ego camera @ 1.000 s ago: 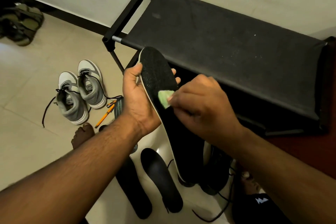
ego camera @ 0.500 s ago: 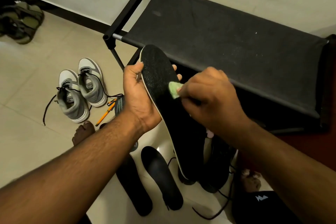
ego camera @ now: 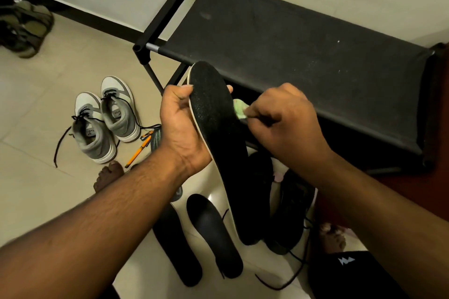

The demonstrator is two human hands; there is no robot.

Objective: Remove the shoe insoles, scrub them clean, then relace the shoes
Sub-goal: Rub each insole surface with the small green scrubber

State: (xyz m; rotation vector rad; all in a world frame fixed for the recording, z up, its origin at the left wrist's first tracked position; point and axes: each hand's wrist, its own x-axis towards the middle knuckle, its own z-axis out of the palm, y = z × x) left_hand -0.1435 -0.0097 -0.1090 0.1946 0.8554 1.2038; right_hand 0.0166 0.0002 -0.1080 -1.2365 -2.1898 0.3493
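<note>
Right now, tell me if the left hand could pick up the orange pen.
Probably not yet: the left hand grips the insole. The pen lies uncovered on the floor beside the grey shoes, so once freed, a reach down looks clear.

The left hand (ego camera: 181,126) grips a long black insole (ego camera: 218,133) by its pale edge, toe end up, while the right hand (ego camera: 286,121) pinches a small green scrubber (ego camera: 239,109) against the insole's right edge. On the tiled floor (ego camera: 36,94) below lie two more black insoles (ego camera: 213,233) side by side, a black shoe (ego camera: 289,211) with loose laces, and a pair of grey sneakers (ego camera: 107,121) off to the left, in front of a black fabric rack (ego camera: 291,39).
</note>
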